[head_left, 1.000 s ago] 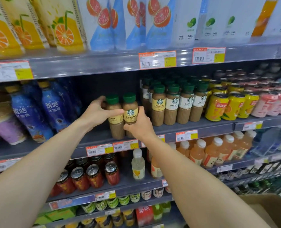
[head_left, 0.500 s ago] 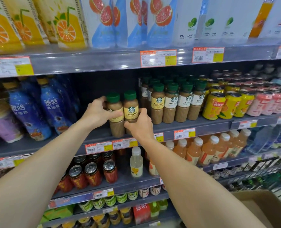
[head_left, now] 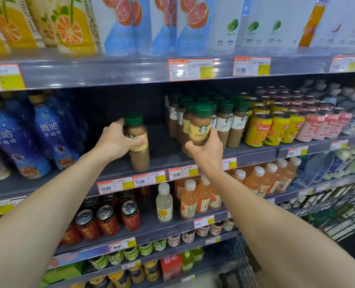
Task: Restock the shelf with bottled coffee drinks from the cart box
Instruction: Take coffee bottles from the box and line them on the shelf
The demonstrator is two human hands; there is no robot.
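Note:
Two green-capped coffee bottles are in my hands at the middle shelf (head_left: 168,161). My left hand (head_left: 114,142) grips one coffee bottle (head_left: 138,148) standing near the shelf's front edge, in the gap left of the stocked rows. My right hand (head_left: 206,150) holds a second coffee bottle (head_left: 200,125) with a yellow cheese latte label, lifted just in front of the row of stocked coffee bottles (head_left: 226,119). The cart box is out of view.
Blue bottles (head_left: 47,132) stand left of the gap, yellow cans (head_left: 274,129) and pink cans (head_left: 321,127) to the right. Juice cartons (head_left: 118,23) fill the shelf above. Below are red cans (head_left: 108,221) and orange bottles (head_left: 255,179). A wire cart (head_left: 338,217) is at the lower right.
The two bottles were side by side; my right hand has carried its bottle rightward to the stocked row, while my left hand stays on the other bottle.

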